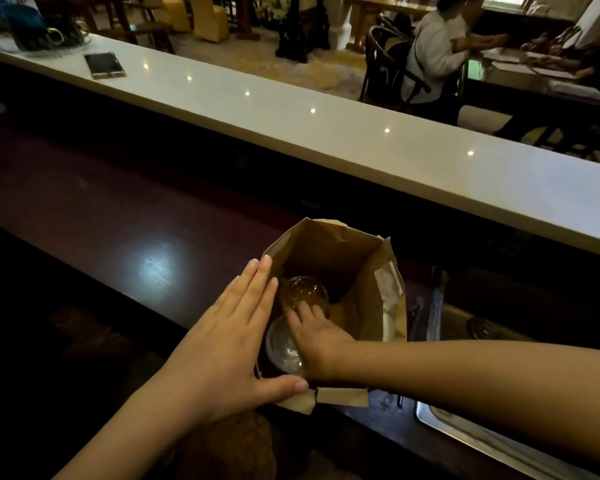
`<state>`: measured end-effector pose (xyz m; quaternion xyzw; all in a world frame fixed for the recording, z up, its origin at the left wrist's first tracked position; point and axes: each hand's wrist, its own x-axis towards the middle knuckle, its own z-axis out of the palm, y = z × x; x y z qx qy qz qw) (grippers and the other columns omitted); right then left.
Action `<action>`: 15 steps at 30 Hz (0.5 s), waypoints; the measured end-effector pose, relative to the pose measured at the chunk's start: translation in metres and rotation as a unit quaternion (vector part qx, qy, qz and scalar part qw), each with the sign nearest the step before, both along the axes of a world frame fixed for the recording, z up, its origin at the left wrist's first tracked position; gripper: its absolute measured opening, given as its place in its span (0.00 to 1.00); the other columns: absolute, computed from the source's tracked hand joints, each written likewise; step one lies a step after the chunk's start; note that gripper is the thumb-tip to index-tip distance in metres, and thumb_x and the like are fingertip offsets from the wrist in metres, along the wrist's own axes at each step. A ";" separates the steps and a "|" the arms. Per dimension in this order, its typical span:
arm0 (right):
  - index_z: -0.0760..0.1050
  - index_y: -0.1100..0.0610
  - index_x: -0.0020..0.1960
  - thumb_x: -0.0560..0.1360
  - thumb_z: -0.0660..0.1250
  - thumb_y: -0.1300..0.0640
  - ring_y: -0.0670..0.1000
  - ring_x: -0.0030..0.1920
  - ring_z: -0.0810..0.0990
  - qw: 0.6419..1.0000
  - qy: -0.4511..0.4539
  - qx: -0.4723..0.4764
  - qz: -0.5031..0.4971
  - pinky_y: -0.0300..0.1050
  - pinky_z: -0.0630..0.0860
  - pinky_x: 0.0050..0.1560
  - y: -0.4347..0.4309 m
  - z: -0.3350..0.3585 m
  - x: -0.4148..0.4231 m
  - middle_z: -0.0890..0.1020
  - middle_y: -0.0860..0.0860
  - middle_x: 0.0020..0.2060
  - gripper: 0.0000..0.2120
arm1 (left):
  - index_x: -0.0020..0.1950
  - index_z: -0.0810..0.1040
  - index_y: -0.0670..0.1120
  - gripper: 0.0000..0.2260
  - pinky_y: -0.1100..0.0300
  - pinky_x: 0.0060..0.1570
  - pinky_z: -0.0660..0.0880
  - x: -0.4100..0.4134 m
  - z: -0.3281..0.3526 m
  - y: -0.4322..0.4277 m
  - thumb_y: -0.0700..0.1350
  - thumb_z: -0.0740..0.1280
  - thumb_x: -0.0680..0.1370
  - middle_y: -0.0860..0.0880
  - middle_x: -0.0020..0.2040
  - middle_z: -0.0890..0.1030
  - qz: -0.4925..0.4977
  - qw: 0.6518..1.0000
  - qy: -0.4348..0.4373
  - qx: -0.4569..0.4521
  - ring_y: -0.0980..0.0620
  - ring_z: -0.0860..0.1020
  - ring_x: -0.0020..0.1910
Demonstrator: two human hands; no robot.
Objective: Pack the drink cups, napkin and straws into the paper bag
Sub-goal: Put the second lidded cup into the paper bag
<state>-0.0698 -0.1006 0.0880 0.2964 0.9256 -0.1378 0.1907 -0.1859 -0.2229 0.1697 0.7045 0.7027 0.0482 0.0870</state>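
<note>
Paper bag [329, 251]: open, upright on dark counter [118, 216].
Cups: far cup [302, 291] and near cup [281, 346] inside bag.
Right hand [314, 332]: reaching inside, fingers spread on lids; grasp unclear, possibly loose.
Left hand [229, 337]: flat, open against bag's left wall.
Beyond bag: white ledge [326, 126], phone [104, 65].

The open brown kraft paper bag [329, 251] has a white patch on its right wall. Inside, 2 clear plastic lidded cups [303, 292] show amber drink. The dark reddish-brown wooden surface [118, 216] carries it; beyond runs a glossy white counter [326, 133].
</note>
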 end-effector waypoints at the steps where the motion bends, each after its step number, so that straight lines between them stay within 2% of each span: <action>1: 0.44 0.55 0.75 0.65 0.75 0.48 0.62 0.68 0.60 1.000 -0.003 0.001 -0.002 0.55 0.67 0.65 0.001 -0.004 -0.001 0.57 0.59 0.70 0.51 | 0.69 0.27 0.50 0.50 0.65 0.62 0.27 0.001 0.000 0.000 0.79 0.45 0.61 0.55 0.67 0.20 -0.001 1.000 0.003 0.001 0.60 0.22 0.65; 6: 0.45 0.60 0.75 0.66 0.72 0.44 0.63 0.67 0.59 0.998 -0.003 0.062 0.027 0.55 0.69 0.65 0.005 -0.014 -0.005 0.57 0.61 0.70 0.50 | 0.69 0.27 0.50 0.50 0.64 0.63 0.28 0.004 0.001 0.005 0.79 0.43 0.60 0.55 0.67 0.20 0.005 1.000 0.001 -0.004 0.59 0.22 0.66; 10: 0.48 0.61 0.74 0.70 0.69 0.45 0.64 0.66 0.59 0.995 0.010 0.087 0.040 0.54 0.71 0.62 0.006 -0.022 -0.007 0.57 0.61 0.69 0.44 | 0.67 0.25 0.50 0.50 0.64 0.62 0.28 0.004 0.002 0.011 0.79 0.42 0.59 0.54 0.66 0.19 0.006 1.000 0.008 -0.010 0.59 0.22 0.65; 15: 0.48 0.63 0.74 0.68 0.68 0.40 0.65 0.69 0.55 0.993 -0.009 0.109 0.044 0.56 0.65 0.68 0.022 -0.027 -0.010 0.55 0.61 0.72 0.48 | 0.67 0.25 0.51 0.49 0.66 0.60 0.27 0.005 0.003 0.020 0.78 0.44 0.60 0.54 0.66 0.19 0.001 1.000 -0.002 -0.012 0.60 0.21 0.65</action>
